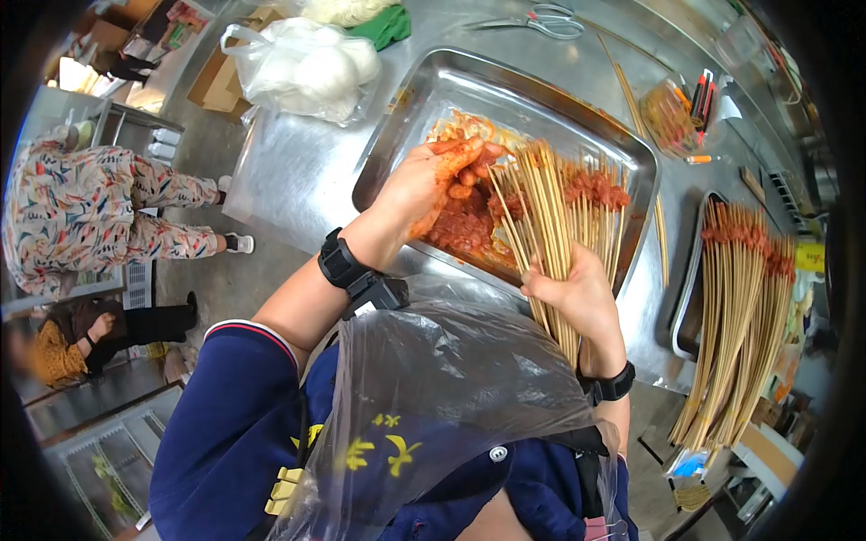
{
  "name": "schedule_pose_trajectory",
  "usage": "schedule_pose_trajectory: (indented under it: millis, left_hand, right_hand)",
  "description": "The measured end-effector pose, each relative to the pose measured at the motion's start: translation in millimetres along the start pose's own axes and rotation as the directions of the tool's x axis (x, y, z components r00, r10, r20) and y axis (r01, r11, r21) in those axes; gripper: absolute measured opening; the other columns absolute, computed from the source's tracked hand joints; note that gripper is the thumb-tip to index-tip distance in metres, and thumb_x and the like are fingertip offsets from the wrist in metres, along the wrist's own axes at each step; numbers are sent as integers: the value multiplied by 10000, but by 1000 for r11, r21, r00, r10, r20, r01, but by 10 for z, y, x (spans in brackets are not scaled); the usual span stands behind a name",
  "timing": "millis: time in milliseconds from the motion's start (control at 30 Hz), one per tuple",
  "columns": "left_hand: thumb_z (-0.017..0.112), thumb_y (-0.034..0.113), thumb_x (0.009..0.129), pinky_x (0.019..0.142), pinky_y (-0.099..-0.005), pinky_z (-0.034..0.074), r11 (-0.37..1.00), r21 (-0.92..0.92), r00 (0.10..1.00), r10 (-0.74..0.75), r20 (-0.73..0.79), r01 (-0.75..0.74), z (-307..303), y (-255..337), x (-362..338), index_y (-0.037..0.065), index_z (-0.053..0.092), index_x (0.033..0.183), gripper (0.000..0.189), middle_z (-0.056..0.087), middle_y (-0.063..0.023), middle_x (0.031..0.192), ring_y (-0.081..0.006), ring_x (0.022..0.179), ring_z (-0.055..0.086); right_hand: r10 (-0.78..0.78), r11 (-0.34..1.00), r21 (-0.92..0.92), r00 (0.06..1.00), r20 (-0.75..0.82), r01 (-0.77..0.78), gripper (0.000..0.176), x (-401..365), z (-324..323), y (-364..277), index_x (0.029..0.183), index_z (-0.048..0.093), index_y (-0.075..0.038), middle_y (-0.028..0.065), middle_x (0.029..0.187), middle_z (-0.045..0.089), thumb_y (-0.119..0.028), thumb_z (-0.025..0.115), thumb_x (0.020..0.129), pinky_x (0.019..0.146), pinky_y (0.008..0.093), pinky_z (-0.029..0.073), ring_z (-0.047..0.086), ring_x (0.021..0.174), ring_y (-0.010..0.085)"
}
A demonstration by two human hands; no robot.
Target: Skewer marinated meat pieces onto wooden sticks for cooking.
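Note:
My right hand (577, 288) is wrapped round a thick bundle of bamboo skewers (546, 194), held slanted over the near right of a deep metal tray (505, 68). My left hand (437, 180), smeared with red sauce, is beside the bundle's upper end. Its fingers are curled closed on what looks like a piece of red meat (488, 159), close to a skewer. Under it in the tray lies a heap of red marinated meat (465, 225). Finished meat skewers (595, 189) lie in the tray's right side, partly hidden behind the bundle.
At the right, another tray (687, 311) holds many meat skewers (735, 270) with sticks overhanging. A white plastic bag (311, 68) and scissors (537, 22) lie behind the main tray. A plastic tub with markers (672, 113) stands back right. Two people are at left.

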State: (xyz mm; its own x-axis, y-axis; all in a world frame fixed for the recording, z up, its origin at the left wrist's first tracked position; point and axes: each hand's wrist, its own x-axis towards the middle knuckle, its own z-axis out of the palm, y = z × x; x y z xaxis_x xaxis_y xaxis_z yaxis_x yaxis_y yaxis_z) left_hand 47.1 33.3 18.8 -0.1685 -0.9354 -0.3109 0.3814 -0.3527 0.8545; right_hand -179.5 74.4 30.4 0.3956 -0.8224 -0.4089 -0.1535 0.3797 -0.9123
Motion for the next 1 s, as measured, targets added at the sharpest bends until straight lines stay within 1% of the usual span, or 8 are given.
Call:
schedule_pose_trajectory:
  millis: [100,333,433,567,767,867,967,1000]
  left_hand:
    - [575,193,868,583,-171,413,998,-49,996,-38,-80,34,163,60,-34,-12,611,1028,263,591,-2,778,-61,693,531]
    - [585,155,859,577,-167,426,978,-75,978,-187,95,194,24,-98,-84,-8,619,1006,222,627,-34,851,-61,694,558]
    - [583,158,860,599,-173,438,965,-55,966,-253,51,256,112,-177,-137,-9,617,1018,233,633,-45,874,-66,703,566]
    - [590,161,855,618,-211,473,979,11,978,-205,26,204,141,-236,-95,-10,615,1025,242,642,-60,896,-94,710,586]
    - [601,161,848,614,-221,477,979,135,984,-162,81,150,105,-326,23,-1,618,914,176,637,-56,856,-97,723,593]
    - [598,165,850,613,-213,470,976,203,990,-103,95,82,96,-359,92,6,606,873,161,630,-46,823,-93,713,587]
    - [597,166,851,617,-204,460,991,79,982,-121,148,111,152,-279,51,8,603,876,161,624,-38,816,-91,721,583]
    - [592,166,853,615,-202,457,983,137,983,-137,126,120,171,-256,52,7,602,875,160,624,-38,816,-89,716,579]
  right_hand:
    - [23,999,24,1000,14,-23,190,-9,-7,-47,843,530,5,17,721,551,18,638,688,593,230,458,542,651,88]
    - [22,986,163,1000,13,-23,203,-5,-11,15,884,525,17,28,739,556,40,630,711,597,242,489,572,655,113]
    - [35,988,152,999,-9,-33,221,-16,9,-16,910,534,18,26,756,564,37,632,712,603,239,484,570,664,107]
    - [-61,998,-28,995,-84,59,242,-47,18,-28,951,550,21,28,810,591,22,633,724,640,225,469,570,713,89]
    - [-111,994,4,987,-117,113,214,-90,25,-42,962,572,20,44,843,624,-24,611,756,683,222,458,568,771,82]
    - [-115,988,-120,984,-135,99,212,-106,-6,-44,973,571,20,49,850,624,-35,600,770,685,227,460,565,768,85]
    - [-139,965,-242,981,-134,103,200,-130,-23,-95,971,570,17,52,867,620,-37,586,779,673,221,455,565,770,79]
    - [-122,980,-174,986,-113,102,202,-132,-24,-86,982,562,20,57,882,618,-35,579,788,675,226,462,572,780,88]
